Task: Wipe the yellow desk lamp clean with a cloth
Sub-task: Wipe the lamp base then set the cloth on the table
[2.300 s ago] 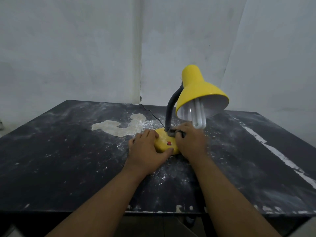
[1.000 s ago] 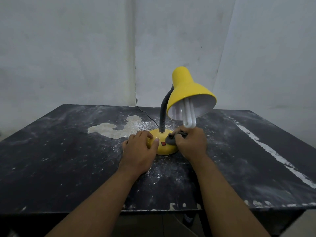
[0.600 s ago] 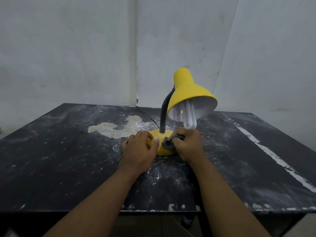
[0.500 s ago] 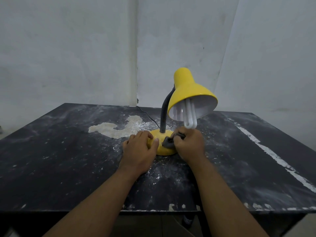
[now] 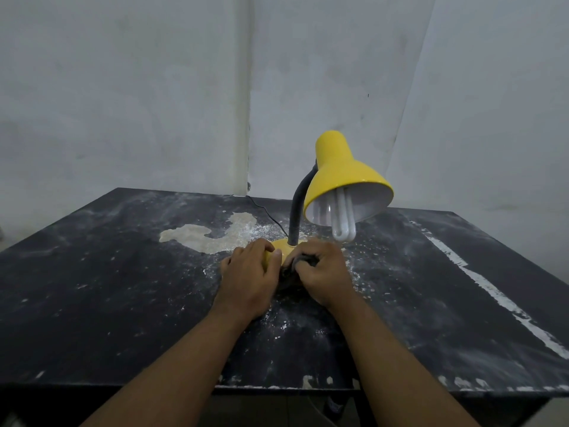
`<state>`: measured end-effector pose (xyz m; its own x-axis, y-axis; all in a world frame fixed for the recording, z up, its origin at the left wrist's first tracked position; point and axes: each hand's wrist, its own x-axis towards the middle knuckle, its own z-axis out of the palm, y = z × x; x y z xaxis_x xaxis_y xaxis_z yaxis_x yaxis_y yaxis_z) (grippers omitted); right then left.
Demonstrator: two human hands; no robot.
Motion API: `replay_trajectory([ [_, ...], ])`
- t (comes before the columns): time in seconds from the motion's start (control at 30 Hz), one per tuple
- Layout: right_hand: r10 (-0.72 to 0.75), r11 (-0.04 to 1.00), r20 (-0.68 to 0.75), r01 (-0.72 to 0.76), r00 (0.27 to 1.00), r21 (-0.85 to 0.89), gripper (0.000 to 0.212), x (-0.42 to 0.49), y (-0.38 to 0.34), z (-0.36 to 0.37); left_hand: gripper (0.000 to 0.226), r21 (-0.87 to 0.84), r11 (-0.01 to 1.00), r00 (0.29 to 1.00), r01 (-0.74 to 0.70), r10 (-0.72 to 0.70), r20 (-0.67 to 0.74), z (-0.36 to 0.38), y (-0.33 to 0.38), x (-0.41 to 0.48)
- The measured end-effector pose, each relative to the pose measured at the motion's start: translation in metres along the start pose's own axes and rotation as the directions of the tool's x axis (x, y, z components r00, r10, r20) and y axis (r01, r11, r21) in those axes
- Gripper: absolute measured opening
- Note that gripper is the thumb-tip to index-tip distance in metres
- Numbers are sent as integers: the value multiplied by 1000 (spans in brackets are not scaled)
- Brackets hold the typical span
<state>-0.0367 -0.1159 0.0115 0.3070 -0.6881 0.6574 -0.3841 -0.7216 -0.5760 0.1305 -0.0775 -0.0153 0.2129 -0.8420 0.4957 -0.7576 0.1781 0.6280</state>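
The yellow desk lamp [image 5: 341, 171] stands on the black table [image 5: 107, 288], its shade tilted toward me with a white bulb [image 5: 341, 223] hanging out. A grey flexible neck [image 5: 295, 217] runs down to the round yellow base [image 5: 284, 246]. My left hand [image 5: 249, 275] clasps the left side of that base, thumb resting on top. My right hand [image 5: 323, 272] is closed on a dark cloth [image 5: 292, 272], pressing it against the front of the base. Most of the base is hidden by both hands.
The tabletop is dusty, with a pale worn patch [image 5: 212, 234] behind my left hand and a white scraped strip [image 5: 486, 285] at the right. The lamp's black cord [image 5: 264, 211] runs back toward the wall corner. White walls stand close behind the table.
My right hand has slid the cloth down from the top of the base by the neck to its front, close to my left thumb. The left hand keeps hold of the base.
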Motion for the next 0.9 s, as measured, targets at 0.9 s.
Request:
replay_trajectory([
  [0.9,-2,995,-12,1,1000,-104,23,-2,-2,6,45,-3,1000,1000,-3,3,15,2,-1,1],
])
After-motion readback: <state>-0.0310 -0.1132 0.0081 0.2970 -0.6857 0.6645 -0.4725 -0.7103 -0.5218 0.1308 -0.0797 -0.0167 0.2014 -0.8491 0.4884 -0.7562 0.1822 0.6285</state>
